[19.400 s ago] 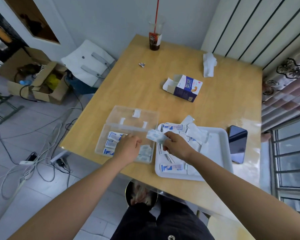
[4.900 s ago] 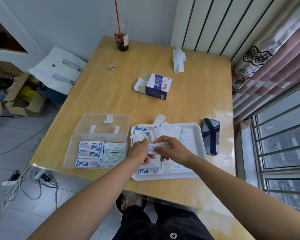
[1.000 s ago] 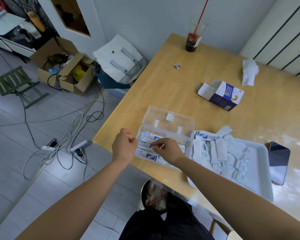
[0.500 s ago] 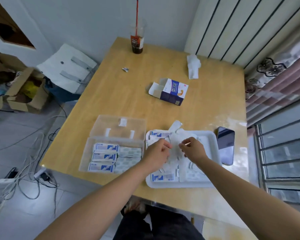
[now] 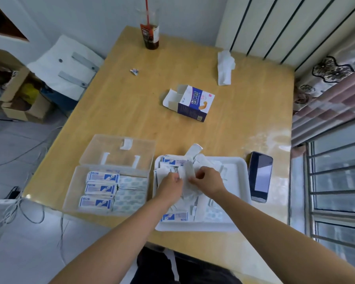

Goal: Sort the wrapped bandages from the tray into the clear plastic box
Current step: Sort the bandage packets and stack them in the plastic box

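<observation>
White wrapped bandage (image 5: 186,171) above tray (image 5: 237,167), pinched between left grip (image 5: 170,185) at 8 o'clock and right grip (image 5: 207,181) at 4 o'clock.

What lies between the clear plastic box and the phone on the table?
In the head view, the white tray of wrapped bandages fills that stretch, with the left hand and right hand pinching bandages over it.
</observation>
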